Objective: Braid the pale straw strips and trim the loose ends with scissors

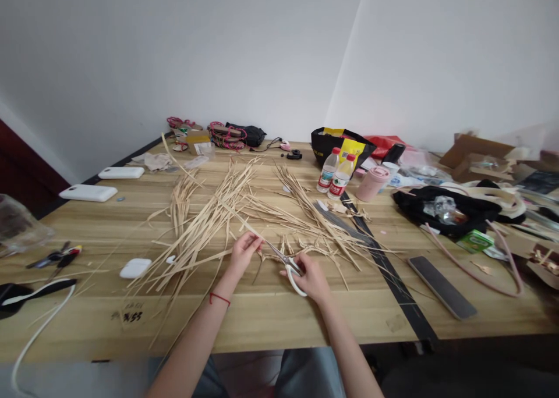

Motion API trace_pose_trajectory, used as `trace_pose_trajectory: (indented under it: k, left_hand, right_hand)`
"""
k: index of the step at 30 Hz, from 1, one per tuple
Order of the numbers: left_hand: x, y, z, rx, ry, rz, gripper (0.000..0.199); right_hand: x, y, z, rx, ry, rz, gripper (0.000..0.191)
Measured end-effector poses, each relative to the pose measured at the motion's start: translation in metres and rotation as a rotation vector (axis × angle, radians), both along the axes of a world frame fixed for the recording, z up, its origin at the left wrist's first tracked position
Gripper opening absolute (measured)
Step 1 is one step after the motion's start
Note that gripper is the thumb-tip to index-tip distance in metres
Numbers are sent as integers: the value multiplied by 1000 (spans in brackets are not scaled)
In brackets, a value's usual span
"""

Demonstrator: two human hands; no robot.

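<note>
My left hand (245, 251) pinches a long pale straw strip (239, 217), which runs up and left over the heap of loose strips. A pair of white-handled scissors (292, 273) is in my right hand (311, 277), its blades pointing left toward the strip near my left fingertips. Whether the blades touch the strip I cannot tell. Just behind the scissors lies a braided straw piece (312, 249) with loose ends sticking out, partly hidden by my right hand. Loose straw strips (209, 217) spread across the table in several bundles.
Two red-capped bottles (332, 177) and a pink cup (372, 184) stand at the back right, by a black bag (325, 148). A grey flat bar (442, 287) lies to the right. On the left are a white earbud case (135, 268) and white power banks (88, 193).
</note>
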State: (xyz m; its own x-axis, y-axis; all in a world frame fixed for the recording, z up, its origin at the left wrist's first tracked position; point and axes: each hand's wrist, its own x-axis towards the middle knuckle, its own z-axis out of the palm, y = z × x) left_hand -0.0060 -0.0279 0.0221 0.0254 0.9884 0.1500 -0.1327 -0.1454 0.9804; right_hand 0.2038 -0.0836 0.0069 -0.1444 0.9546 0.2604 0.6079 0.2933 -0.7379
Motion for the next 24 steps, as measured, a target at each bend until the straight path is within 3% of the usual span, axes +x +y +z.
trace_pose_trajectory:
  k: [14,24]
  left_hand:
    - [-8,0,5,21,37,-93,23]
    - [-12,-1,13,44,27,-194,22]
  right_hand:
    - [4,1,9,-53,78,62,36]
    - [23,4,49,-131,-35,223,36]
